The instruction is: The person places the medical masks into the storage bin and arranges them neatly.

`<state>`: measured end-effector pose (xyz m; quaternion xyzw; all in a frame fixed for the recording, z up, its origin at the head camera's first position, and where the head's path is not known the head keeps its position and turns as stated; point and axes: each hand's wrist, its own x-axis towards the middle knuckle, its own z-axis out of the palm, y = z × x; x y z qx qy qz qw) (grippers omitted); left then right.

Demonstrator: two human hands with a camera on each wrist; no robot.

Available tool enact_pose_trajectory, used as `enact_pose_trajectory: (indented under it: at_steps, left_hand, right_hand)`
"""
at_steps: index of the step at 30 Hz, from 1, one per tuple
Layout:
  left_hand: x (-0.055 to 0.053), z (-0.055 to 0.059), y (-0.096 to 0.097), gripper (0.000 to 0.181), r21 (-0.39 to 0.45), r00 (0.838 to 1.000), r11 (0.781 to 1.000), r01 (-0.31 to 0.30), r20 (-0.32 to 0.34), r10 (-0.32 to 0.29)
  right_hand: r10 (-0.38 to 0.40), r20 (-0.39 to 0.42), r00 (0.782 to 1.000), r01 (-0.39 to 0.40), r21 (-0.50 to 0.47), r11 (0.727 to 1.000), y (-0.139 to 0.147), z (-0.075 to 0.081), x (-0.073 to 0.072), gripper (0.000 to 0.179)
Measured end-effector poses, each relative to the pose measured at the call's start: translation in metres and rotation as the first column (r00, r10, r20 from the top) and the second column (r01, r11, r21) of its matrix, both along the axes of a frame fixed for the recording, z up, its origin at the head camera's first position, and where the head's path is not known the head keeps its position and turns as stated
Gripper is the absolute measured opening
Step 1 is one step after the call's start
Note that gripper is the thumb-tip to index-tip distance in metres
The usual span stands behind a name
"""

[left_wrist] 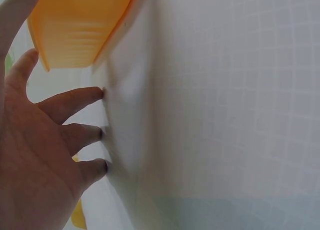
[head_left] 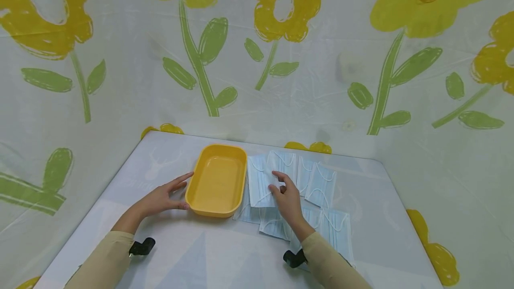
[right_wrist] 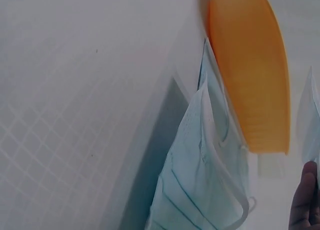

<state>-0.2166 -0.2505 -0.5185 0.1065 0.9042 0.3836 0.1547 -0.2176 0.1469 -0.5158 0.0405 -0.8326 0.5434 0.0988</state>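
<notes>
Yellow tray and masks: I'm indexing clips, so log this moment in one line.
left hand: touches yellow tray | right hand: pinches blue mask | other masks: on table, right of tray

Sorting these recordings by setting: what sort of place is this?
Probably a small staged filming corner: creased flower-print sheeting rises close around a pale table, and a yellow tray and light blue face masks lie on it.

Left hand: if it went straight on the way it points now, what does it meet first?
The yellow tray. The left hand points at the tray's left side; index fingertip and thumb look right at it, possibly touching, though exact contact is hard to judge.
</notes>
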Motion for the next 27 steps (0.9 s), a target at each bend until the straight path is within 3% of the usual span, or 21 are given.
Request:
enact_pose_trajectory:
  at_steps: [11, 27]
  left_hand:
    - [0.000, 0.000, 0.001, 0.106, -0.006, 1.000, 1.000, -0.003, -0.004, 0.003]
    - [-0.002, -0.002, 0.001, 0.105, -0.004, 1.000, 1.000, -0.003, -0.014, 0.003]
  right_hand:
    - [0.025, -0.019, 1.000, -0.025, -0.013, 1.000, -0.018, 0.003, -0.001, 0.042]
    - [0.047, 0.037, 0.998, -0.046, -0.040, 0.998, -0.040, 0.008, -0.007, 0.042]
